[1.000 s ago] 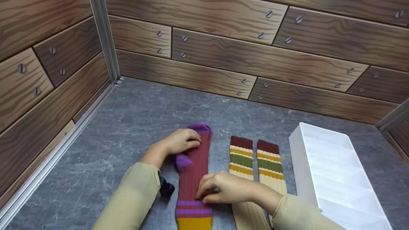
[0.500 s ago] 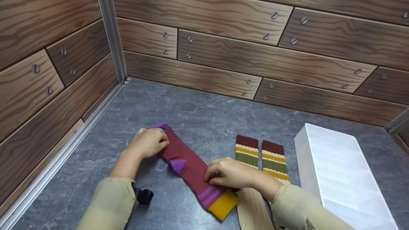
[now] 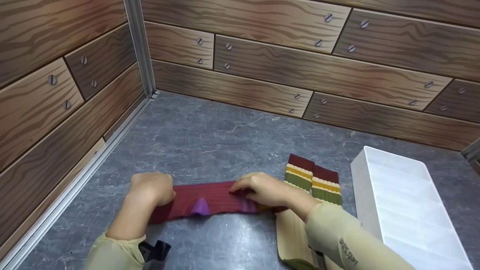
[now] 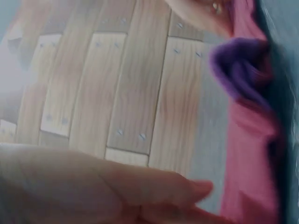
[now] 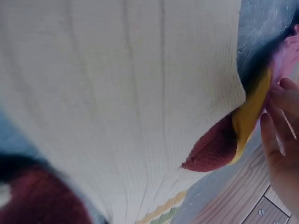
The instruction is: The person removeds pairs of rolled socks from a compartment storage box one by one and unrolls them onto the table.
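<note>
A maroon ribbed sock (image 3: 217,193) with a purple heel (image 3: 201,207) lies crosswise in the head view. My left hand (image 3: 152,189) grips its toe end, hiding the purple toe. Near the purple stripes, my right hand (image 3: 264,187) pinches the sock between fingers and thumb. Its mustard cuff (image 5: 247,119) shows beyond the fingers in the right wrist view, beside a cream sock (image 5: 126,84). Two cream socks with maroon, yellow and green bands lie under the right forearm: the left striped sock (image 3: 300,170) overlaps the right striped sock (image 3: 326,187).
A white divided box (image 3: 408,202) stands to the right of the socks. Plank-patterned walls (image 3: 240,82) enclose the grey marbled tabletop (image 3: 210,138) at the back and left. A black wrist device (image 3: 156,250) sits at the left cuff.
The maroon sock has turned from lengthwise to crosswise, its toe end swinging left and nearer with the left hand. The right hand has moved slightly farther away. The striped socks have shifted together.
</note>
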`<state>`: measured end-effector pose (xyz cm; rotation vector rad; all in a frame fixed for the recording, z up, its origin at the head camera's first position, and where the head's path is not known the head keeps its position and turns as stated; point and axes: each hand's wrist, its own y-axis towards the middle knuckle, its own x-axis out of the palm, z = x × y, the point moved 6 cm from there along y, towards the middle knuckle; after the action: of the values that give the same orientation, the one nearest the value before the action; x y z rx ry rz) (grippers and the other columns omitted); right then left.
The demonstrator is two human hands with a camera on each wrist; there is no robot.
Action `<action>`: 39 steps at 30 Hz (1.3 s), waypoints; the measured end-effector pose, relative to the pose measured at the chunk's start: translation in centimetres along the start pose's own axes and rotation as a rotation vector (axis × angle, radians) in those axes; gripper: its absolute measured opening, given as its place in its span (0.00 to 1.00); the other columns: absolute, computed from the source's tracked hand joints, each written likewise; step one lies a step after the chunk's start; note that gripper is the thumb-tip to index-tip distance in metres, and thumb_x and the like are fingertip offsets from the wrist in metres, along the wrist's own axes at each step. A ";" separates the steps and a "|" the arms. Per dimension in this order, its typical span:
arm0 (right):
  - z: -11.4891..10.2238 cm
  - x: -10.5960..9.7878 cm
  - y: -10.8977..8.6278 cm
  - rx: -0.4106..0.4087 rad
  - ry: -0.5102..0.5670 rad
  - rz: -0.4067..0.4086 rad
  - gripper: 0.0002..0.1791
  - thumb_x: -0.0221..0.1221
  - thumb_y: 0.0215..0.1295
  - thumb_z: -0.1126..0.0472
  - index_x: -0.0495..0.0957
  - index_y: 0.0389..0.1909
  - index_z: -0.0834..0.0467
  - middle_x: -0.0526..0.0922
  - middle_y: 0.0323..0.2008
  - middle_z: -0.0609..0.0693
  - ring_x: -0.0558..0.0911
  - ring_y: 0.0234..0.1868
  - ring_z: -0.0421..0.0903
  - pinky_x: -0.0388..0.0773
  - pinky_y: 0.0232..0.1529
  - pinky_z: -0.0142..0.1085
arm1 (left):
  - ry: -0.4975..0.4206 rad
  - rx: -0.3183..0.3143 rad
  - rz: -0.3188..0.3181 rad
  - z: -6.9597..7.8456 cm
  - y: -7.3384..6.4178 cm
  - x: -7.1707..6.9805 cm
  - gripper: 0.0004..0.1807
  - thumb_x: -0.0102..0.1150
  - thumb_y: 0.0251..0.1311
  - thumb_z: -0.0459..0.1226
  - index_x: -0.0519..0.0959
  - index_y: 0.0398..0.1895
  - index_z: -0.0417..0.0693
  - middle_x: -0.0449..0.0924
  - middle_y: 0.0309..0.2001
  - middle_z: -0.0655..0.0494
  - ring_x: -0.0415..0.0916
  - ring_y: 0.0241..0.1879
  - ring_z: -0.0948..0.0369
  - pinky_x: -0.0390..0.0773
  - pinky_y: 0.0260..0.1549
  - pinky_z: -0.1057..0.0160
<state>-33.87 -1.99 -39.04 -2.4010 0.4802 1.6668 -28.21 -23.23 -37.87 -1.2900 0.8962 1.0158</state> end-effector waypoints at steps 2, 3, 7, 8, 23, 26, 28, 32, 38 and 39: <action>0.0 0.0 0.4 -0.010 -0.006 0.010 0.21 0.57 0.56 0.78 0.81 0.50 0.62 0.81 0.50 0.55 0.78 0.55 0.50 0.71 0.58 0.39 | 0.024 0.002 -0.036 0.6 -0.6 0.4 0.14 0.57 0.58 0.43 0.80 0.34 0.40 0.80 0.39 0.45 0.77 0.37 0.49 0.73 0.37 0.44; 0.0 0.0 0.6 -0.018 -0.012 0.014 0.21 0.56 0.56 0.78 0.81 0.50 0.62 0.81 0.50 0.55 0.78 0.55 0.50 0.70 0.58 0.39 | 0.030 0.010 -0.048 0.9 -0.9 0.6 0.13 0.58 0.57 0.43 0.80 0.30 0.41 0.80 0.36 0.46 0.76 0.35 0.50 0.73 0.37 0.44; 0.1 -0.3 0.9 -0.039 -0.016 0.016 0.22 0.51 0.57 0.80 0.81 0.51 0.62 0.81 0.51 0.56 0.78 0.55 0.51 0.70 0.59 0.39 | -0.049 0.133 -0.029 2.6 -1.7 0.8 0.13 0.60 0.55 0.43 0.77 0.20 0.45 0.78 0.25 0.52 0.75 0.28 0.54 0.74 0.36 0.45; 0.1 -0.4 0.9 -0.045 -0.019 0.029 0.21 0.51 0.58 0.79 0.81 0.49 0.62 0.82 0.50 0.56 0.78 0.54 0.51 0.71 0.58 0.39 | -0.087 0.185 -0.014 3.1 -1.8 0.7 0.13 0.62 0.54 0.44 0.77 0.18 0.47 0.77 0.23 0.54 0.74 0.26 0.56 0.75 0.35 0.46; 1.8 -1.6 -0.1 0.148 -0.061 0.033 0.15 0.53 0.57 0.76 0.84 0.40 0.64 0.83 0.37 0.55 0.81 0.42 0.51 0.78 0.44 0.41 | -0.283 0.407 -0.004 5.0 -2.2 1.2 0.08 0.65 0.49 0.41 0.82 0.19 0.49 0.76 0.19 0.61 0.71 0.21 0.62 0.76 0.27 0.57; 2.2 -1.9 0.4 0.168 -0.076 0.028 0.16 0.52 0.57 0.77 0.84 0.42 0.65 0.83 0.39 0.57 0.81 0.43 0.52 0.78 0.44 0.42 | -0.302 0.442 -0.029 5.7 -2.6 1.3 0.08 0.64 0.49 0.43 0.84 0.22 0.50 0.76 0.20 0.63 0.71 0.21 0.63 0.75 0.26 0.59; 2.6 -2.0 0.7 0.172 -0.093 0.024 0.17 0.51 0.56 0.77 0.83 0.43 0.66 0.83 0.40 0.58 0.81 0.44 0.53 0.78 0.46 0.43 | -0.306 0.484 -0.053 6.3 -2.9 1.4 0.08 0.64 0.50 0.44 0.86 0.27 0.50 0.79 0.22 0.63 0.72 0.23 0.64 0.75 0.27 0.61; 3.2 -2.2 1.3 0.178 -0.124 0.018 0.19 0.50 0.56 0.77 0.81 0.47 0.67 0.83 0.45 0.60 0.80 0.49 0.55 0.75 0.51 0.46 | -0.282 0.591 -0.105 7.7 -3.4 2.0 0.12 0.64 0.51 0.47 0.87 0.36 0.54 0.82 0.30 0.65 0.74 0.29 0.68 0.74 0.32 0.65; 4.5 -2.2 1.8 0.265 -0.094 -0.034 0.19 0.53 0.62 0.71 0.76 0.55 0.67 0.78 0.53 0.62 0.75 0.57 0.58 0.69 0.58 0.48 | -0.220 0.716 -0.108 9.8 -3.5 2.6 0.17 0.64 0.52 0.48 0.86 0.44 0.54 0.83 0.39 0.67 0.76 0.37 0.69 0.73 0.40 0.70; 4.6 -2.1 1.8 0.275 -0.094 -0.041 0.19 0.55 0.63 0.69 0.75 0.56 0.67 0.77 0.54 0.63 0.74 0.58 0.58 0.68 0.59 0.48 | -0.202 0.718 -0.102 10.1 -3.4 2.7 0.18 0.64 0.52 0.48 0.85 0.45 0.54 0.82 0.41 0.66 0.76 0.40 0.69 0.72 0.43 0.71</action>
<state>-39.29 -1.83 -38.62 -2.1129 0.5974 1.5733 -24.40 -12.92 -38.41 -0.6085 0.9109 0.6341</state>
